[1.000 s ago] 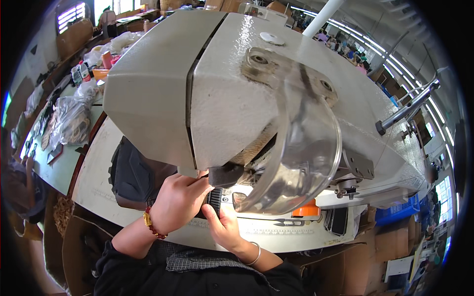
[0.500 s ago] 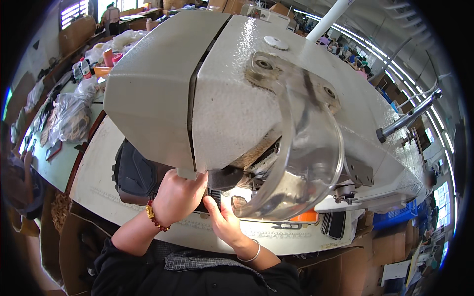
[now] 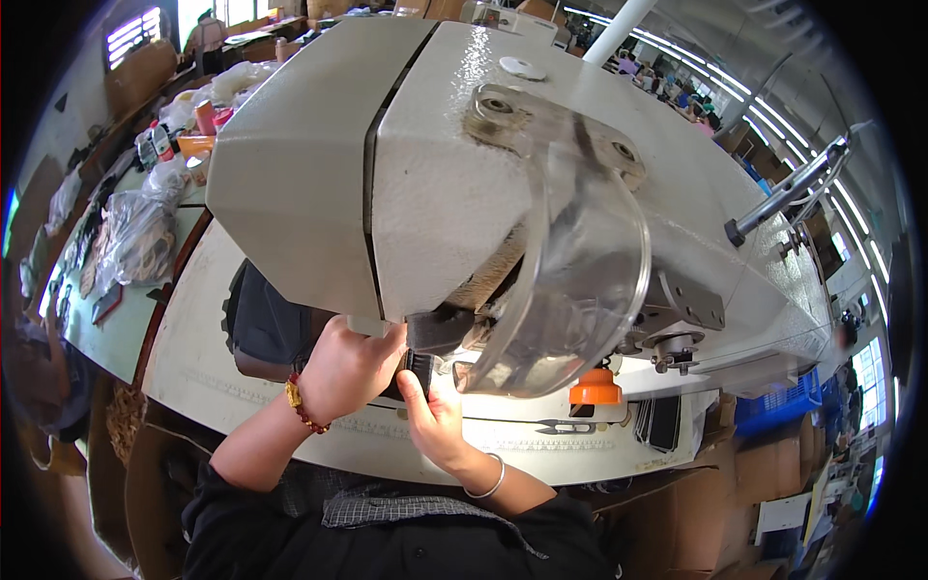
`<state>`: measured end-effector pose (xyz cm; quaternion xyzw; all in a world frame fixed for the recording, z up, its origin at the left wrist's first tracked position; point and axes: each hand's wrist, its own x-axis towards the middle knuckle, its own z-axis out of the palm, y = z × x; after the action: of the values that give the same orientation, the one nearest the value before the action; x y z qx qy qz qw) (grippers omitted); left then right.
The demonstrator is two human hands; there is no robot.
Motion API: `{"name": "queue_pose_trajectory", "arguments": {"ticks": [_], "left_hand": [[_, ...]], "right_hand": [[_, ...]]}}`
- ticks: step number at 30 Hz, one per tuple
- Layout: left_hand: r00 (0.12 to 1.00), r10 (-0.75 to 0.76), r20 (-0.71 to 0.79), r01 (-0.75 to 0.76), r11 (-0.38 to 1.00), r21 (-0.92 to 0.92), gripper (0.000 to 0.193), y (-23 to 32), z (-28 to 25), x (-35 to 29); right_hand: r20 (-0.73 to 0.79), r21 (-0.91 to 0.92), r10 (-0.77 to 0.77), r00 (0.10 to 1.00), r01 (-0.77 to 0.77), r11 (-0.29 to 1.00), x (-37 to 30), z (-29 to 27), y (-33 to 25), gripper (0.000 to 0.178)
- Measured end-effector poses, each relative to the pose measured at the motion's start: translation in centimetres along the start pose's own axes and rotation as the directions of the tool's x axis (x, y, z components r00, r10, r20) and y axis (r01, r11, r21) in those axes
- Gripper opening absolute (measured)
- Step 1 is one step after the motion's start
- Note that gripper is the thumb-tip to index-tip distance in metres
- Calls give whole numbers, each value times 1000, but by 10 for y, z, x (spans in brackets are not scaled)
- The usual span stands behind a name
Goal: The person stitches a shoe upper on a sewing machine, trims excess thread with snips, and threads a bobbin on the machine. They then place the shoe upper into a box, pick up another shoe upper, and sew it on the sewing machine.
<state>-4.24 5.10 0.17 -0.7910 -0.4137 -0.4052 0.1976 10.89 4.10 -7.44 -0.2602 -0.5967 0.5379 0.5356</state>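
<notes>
A large off-white sewing machine head (image 3: 290,174) fills the middle of the view, with a clear curved plastic guard (image 3: 590,280) on its right. Below its lower edge, my left hand (image 3: 356,372) is closed on a dark workpiece, its fingertips partly hidden. My right hand (image 3: 437,418) holds the same piece at a black ribbed edge (image 3: 419,375), thumb up along it and other fingers mostly out of sight. To the left, a bulky black moulded part with a notched rim (image 3: 266,314) shows under the machine; whether it joins the held piece is hidden.
Thread snips (image 3: 565,427) and a ruler strip (image 3: 541,446) lie on the white tabletop (image 3: 203,338). An orange knob-like part (image 3: 595,389) stands right of the guard, near a stack of dark flat pieces (image 3: 659,422). Plastic bags (image 3: 140,227) cover the side table.
The view has shifted slightly, and more of the orange part shows beside the guard. Both hands keep nearly the same hold at the ribbed edge.
</notes>
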Motion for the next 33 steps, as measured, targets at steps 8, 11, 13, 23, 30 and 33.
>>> {"name": "queue_pose_trajectory", "arguments": {"ticks": [8,11,13,23,30,33], "left_hand": [[844,59,534,70,973,-219,42,-3,-57,19],[773,92,628,45,979,-199,49,-13,-84,37],[511,-162,844,276,961,18,49,-22,-72,48],[684,68,726,550,606,-575,54,-95,15,35],[580,-50,813,794,255,-551,49,-90,11,34],[527,-72,847,840,197,-506,44,-85,7,37]], "right_hand": [[53,97,346,937,-350,932,3,-21,-2,23],[154,-107,539,828,-528,842,22,-49,-14,28],[189,-274,541,820,-485,831,36,-70,-31,33],[313,-384,368,876,-238,892,44,-94,-76,41],[240,-427,509,827,-381,820,47,-106,-72,40],[266,-278,391,881,-318,906,52,-107,-62,35]]}}
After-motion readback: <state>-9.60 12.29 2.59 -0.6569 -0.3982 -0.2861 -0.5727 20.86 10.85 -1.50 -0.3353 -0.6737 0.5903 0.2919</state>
